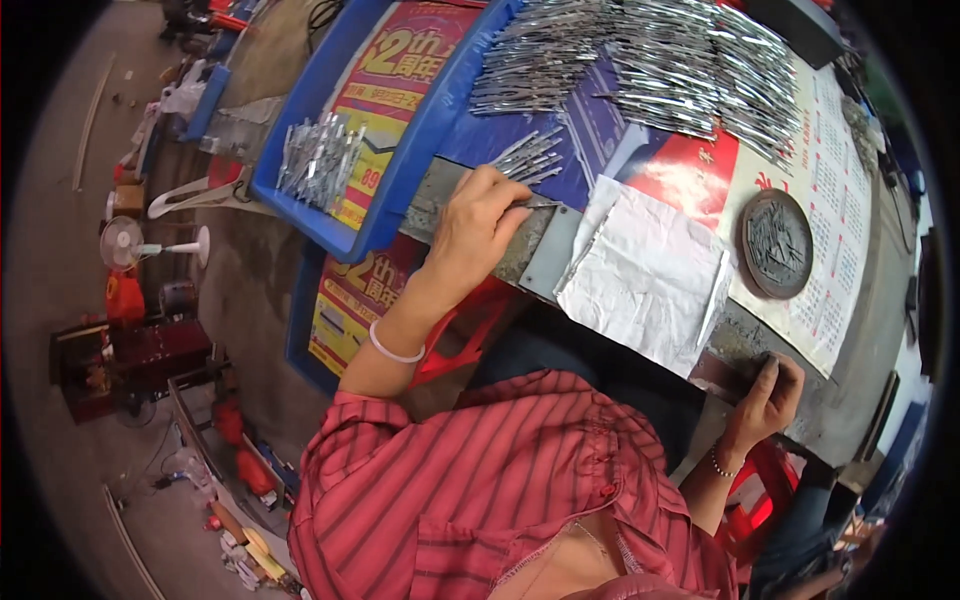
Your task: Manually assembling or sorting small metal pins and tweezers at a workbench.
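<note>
My left hand is at the table's near edge, thumb and fingers pinched on a slim metal strip. Just beyond it lies a small loose group of similar silvery strips on blue printed paper. A crumpled white sheet covers the table edge between my hands, with a thin strip along its right side. My right hand rests by the edge at the right, fingers curled and thumb against them; whatever they hold, if anything, cannot be made out. Beyond it sits a round brown dish of small dark metal pieces.
Large piles of metal strips cover the far table. At the left stands a blue tray lined with printed paper, holding more strips; another blue tray is below. A white fan and red stools are nearby.
</note>
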Motion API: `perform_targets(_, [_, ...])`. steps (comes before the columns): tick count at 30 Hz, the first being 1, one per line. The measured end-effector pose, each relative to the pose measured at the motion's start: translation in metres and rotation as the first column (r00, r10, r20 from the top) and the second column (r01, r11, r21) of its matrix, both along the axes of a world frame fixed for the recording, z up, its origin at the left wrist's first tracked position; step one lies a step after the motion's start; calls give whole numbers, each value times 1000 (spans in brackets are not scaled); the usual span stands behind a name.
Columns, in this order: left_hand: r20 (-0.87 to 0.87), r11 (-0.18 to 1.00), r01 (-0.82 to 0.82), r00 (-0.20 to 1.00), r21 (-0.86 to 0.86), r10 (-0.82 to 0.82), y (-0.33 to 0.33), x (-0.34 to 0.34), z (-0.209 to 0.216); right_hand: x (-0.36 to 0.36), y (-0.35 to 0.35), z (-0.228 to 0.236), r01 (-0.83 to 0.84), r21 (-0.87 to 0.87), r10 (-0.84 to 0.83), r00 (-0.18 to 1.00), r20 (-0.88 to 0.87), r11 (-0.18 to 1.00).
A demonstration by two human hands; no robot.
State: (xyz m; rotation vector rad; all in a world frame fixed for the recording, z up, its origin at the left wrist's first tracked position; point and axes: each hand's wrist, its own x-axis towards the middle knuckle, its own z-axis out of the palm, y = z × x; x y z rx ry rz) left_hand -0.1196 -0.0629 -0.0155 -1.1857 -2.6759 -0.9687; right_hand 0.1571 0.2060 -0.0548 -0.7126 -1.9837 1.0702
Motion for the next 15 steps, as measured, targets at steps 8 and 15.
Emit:
perform_targets(8, [-179, 983, -14, 984, -183, -19, 3, 1, -5, -32, 22, 51, -128, 61, 107, 956, 272, 990])
perform_targets(15, [287, 978, -78, 958, 195, 19, -10, 48, 22, -82, 90, 63, -338, 202, 203, 846, 492, 919])
